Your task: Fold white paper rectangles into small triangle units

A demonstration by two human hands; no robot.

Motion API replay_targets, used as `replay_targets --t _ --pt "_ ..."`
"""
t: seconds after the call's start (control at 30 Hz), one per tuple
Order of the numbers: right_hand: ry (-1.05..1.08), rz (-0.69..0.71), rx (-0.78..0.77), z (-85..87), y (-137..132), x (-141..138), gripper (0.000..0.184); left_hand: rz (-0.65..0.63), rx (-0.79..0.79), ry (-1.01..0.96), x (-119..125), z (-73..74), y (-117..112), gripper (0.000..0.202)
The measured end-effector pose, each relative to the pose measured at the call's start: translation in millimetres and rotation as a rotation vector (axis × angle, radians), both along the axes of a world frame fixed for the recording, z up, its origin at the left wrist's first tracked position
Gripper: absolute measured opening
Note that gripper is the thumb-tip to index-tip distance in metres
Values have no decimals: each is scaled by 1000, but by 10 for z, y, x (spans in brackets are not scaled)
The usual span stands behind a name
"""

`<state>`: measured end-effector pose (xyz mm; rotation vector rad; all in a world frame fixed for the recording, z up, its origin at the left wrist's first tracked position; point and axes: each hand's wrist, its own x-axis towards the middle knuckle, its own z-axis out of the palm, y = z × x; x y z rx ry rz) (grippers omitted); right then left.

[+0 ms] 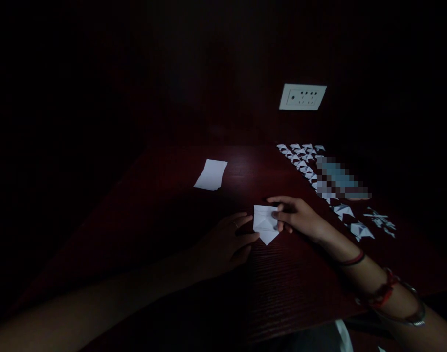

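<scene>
A small white piece of folded paper (265, 219) lies before me, with crease lines across it and a pointed flap at its near edge. My right hand (299, 216) pinches its right edge, the thumb over the paper and the index finger stretched out beyond it. On the other side, my left hand (236, 239) is in shadow, its fingers stretched and apart. Its fingertips touch or nearly touch the paper's left edge and lower left corner; they do not wrap round it.
A stack of white paper sheets (211, 175) lies farther off on the dark red table (289, 288). Rows of folded paper pieces (302, 166) run along the right, beside a blurred-out bluish object (339, 176) and paper scraps (381, 220). A wall socket (303, 97) is behind.
</scene>
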<state>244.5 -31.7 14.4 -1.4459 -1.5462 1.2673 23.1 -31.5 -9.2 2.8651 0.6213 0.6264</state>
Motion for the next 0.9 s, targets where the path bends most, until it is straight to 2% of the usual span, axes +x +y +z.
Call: replay_targets --t 0.23,0.4,0.53,0.73,0.9 --pt "58 -42 -37 49 -11 -49 38 -62 -54 -28 11 57 12 30" --pt "-4 21 -38 46 -31 -72 27 -92 -83 -32 21 55 14 30" --pt "-28 54 -35 20 -28 -70 33 -105 -72 -1 38 66 7 31" --pt "-134 149 84 -9 -29 -40 24 -71 -37 72 40 86 -1 33" --pt "-206 143 187 28 -51 -57 16 -92 -27 104 19 60 12 34"
